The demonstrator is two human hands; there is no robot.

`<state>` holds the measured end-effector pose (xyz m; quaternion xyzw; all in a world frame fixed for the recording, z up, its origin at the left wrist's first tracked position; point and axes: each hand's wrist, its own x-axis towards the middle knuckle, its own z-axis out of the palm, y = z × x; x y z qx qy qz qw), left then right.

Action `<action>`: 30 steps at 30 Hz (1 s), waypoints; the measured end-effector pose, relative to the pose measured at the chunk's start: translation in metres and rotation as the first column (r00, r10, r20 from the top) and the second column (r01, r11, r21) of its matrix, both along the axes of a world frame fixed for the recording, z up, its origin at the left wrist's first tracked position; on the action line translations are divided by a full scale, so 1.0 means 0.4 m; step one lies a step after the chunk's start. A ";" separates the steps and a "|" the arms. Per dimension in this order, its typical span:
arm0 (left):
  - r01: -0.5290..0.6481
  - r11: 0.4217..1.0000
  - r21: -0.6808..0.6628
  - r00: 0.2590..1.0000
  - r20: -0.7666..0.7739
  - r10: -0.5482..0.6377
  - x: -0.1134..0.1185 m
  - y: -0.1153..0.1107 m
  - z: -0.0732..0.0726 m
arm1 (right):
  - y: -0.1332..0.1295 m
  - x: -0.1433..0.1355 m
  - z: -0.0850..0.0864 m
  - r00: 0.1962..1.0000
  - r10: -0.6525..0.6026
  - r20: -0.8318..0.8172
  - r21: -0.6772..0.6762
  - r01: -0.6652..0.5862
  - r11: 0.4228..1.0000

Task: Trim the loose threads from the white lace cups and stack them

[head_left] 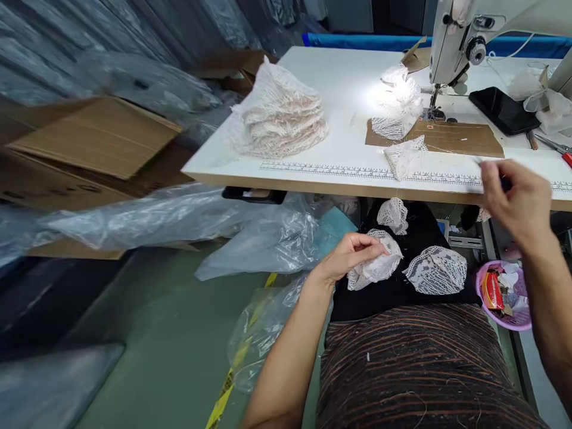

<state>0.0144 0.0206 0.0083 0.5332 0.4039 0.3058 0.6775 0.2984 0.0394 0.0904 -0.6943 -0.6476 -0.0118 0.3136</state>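
Observation:
My left hand (357,257) is closed in a pinch on a white lace piece (378,268) just above my lap. My right hand (518,196) is raised at the table's front edge, fingers curled round a small dark-handled tool (506,183); its tip is blurred, so its exact kind is unclear. Two more lace pieces rest on my dark-clad lap: a cupped one (436,270) on the right and a smaller one (393,215) near the table edge. Another lace piece (406,157) lies on the tabletop, over the printed ruler strip.
A sewing machine (465,47) stands at the back right, with bunched lace (397,104) beside its needle. Stacked lace (286,113) sits on the white table (339,152). A phone (504,110) and red-handled scissors (566,158) lie right. Below are a pink basket (518,325) and plastic bags (277,238).

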 end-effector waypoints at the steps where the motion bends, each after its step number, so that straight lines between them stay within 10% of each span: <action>1: -0.013 1.000 -0.003 1.000 0.005 0.013 0.001 0.003 -0.005 | 0.018 0.029 0.016 0.994 -0.075 0.081 0.007 0.074 0.997; 4: -0.045 0.998 -0.033 0.999 0.013 0.045 0.006 0.009 -0.017 | 0.031 0.046 0.013 0.983 -0.023 0.182 0.216 -0.017 0.976; 7: -0.042 0.997 -0.070 0.999 0.025 0.044 0.010 0.010 -0.023 | -0.017 -0.047 -0.067 0.922 0.380 0.075 0.397 -0.377 0.837; 10: -0.039 0.994 -0.105 0.998 0.041 0.044 0.008 0.009 -0.028 | -0.078 -0.178 -0.174 0.659 0.712 -0.242 0.175 -0.692 0.700; 17: -0.227 0.963 -0.144 0.973 -0.004 0.229 -0.035 0.005 -0.055 | -0.111 -0.175 -0.234 0.497 0.334 -0.801 -0.217 -0.760 0.612; 30: -0.253 0.949 0.186 0.796 -0.518 0.313 -0.088 0.006 -0.075 | -0.117 -0.122 -0.181 0.525 0.349 -0.776 -0.253 -0.766 0.591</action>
